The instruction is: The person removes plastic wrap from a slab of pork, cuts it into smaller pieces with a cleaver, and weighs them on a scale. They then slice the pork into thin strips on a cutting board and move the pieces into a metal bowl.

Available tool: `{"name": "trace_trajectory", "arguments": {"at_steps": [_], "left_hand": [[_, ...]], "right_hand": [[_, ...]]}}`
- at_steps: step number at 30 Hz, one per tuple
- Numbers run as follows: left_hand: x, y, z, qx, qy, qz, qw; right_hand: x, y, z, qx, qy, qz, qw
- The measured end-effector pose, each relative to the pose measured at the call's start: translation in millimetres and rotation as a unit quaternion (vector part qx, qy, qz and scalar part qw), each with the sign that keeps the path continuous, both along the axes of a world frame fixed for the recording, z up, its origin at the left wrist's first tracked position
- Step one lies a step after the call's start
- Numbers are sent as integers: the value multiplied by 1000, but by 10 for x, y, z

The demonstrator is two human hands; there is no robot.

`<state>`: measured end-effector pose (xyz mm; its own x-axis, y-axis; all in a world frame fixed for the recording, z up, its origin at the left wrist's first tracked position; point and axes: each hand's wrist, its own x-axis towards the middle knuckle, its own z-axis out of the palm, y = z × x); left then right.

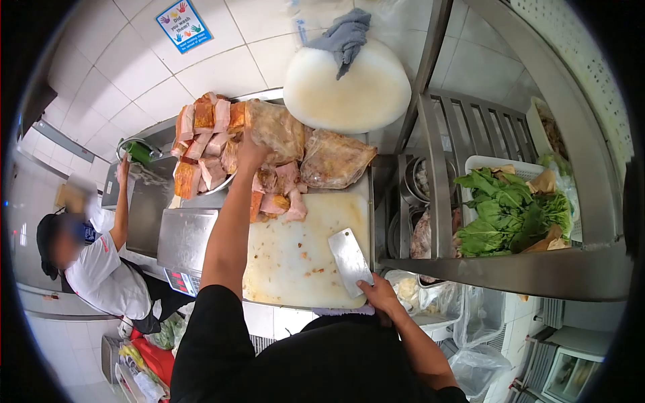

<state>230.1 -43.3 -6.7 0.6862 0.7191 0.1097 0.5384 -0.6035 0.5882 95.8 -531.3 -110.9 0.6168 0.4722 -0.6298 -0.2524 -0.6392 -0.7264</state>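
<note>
My left hand [251, 153] reaches far over the board, in among the pork, at the left edge of a large browned pork slab [281, 131]. Its fingers point away from me and are mostly hidden, so I cannot tell whether they grip a piece. My right hand [380, 294] is closed round the handle of a cleaver [348, 260], whose broad blade lies over the right side of the white cutting board [282, 265]. Thick pork chunks [211, 171] with orange-brown skin are heaped at the left, several more lie at the board's far edge [293, 205], and a second slab [338, 159] is to the right.
A round white board [346, 91] with a grey cloth [344, 39] on it leans at the wall. Metal shelving [437, 201] stands close on my right, holding a basket of leafy greens [507, 211]. A co-worker [107, 269] reaches toward a sink [144, 215] at the left.
</note>
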Motion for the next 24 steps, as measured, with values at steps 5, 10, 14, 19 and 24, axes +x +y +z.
{"name": "trace_trajectory", "arguments": {"at_steps": [5,10,14,19,24], "left_hand": [[-161,127,-169,37,-134,-66,988],[-50,126,-31,-405,-217,111,881],[88,46,-20,-523,-307,123,786],[172,239,-108,-553,-187,114,804],[258,277,-83,-563,-81,112,815]], "right_hand": [[-26,-9,25,19,-14,-4,1000],[-32,-4,-11,27,-3,-2,1000],[12,47,104,21,5,3,1000],[28,49,27,25,14,10,1000],[32,68,115,21,4,5,1000]]}}
